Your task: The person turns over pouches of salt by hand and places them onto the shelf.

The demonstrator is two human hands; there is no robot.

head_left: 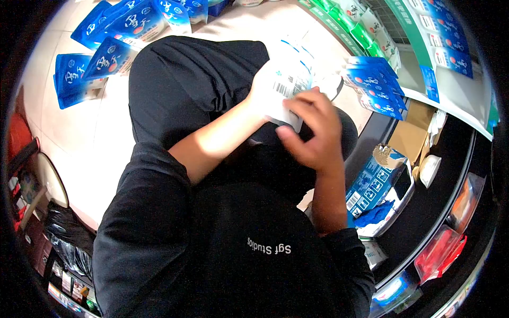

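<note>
A white packet (290, 85) with a printed barcode and blue marks near its top is held over my lap. My left hand (261, 95), washed out by bright light, grips it along its left side. Slightly blurred, my right hand (316, 124) is over the packet's lower right edge, with thumb and fingers apart. I cannot tell whether its fingertips touch the packet.
Blue-and-white packets (132, 24) lie on the floor ahead and to the left. More blue packets (374, 85) are stacked at the right, beside a shelf (450, 100) of green and blue packets. An opened blue box (374, 180) sits on the lower right shelf. A black plastic bag (69, 238) is at left.
</note>
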